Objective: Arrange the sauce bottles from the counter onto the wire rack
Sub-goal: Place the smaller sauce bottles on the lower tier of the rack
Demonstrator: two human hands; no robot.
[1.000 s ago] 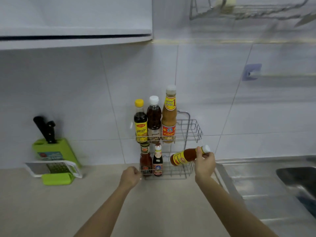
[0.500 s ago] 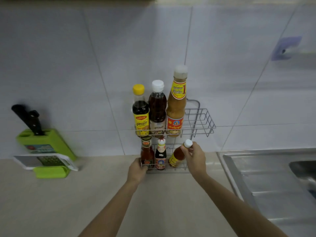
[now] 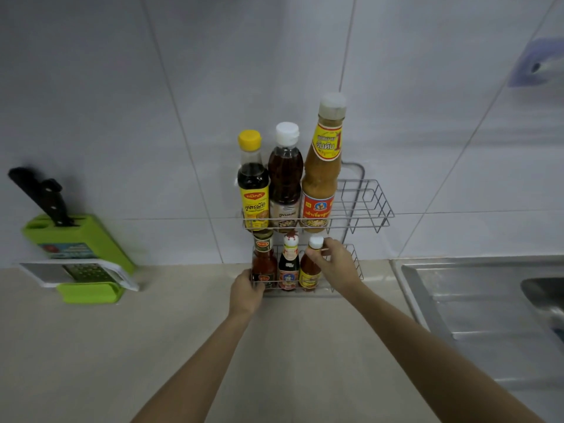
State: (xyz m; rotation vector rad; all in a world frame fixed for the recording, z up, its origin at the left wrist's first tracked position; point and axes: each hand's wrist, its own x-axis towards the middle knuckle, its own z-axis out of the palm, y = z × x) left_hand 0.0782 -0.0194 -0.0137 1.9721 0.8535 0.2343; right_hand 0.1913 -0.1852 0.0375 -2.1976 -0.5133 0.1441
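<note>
A two-tier wire rack (image 3: 370,206) stands against the tiled wall. Its upper tier holds three tall bottles: a yellow-capped dark sauce (image 3: 253,190), a white-capped brown sauce (image 3: 286,181) and a tall orange sauce (image 3: 323,172). On the lower tier stand a red sauce jar (image 3: 263,264), a small dark bottle (image 3: 288,264) and a small orange bottle with a white cap (image 3: 309,270). My right hand (image 3: 337,264) grips that small orange bottle at its neck; it stands upright. My left hand (image 3: 245,293) holds the rack's lower left front corner.
A green knife block with black-handled knives (image 3: 76,239) and a grater (image 3: 82,271) sit on the beige counter at left. A steel sink and drainboard (image 3: 476,300) lie to the right. The right halves of both rack tiers hold nothing.
My right hand has swung the small orange bottle from lying sideways to upright on the lower tier. My left hand moved forward onto the rack's corner. The camera tilted down and closer.
</note>
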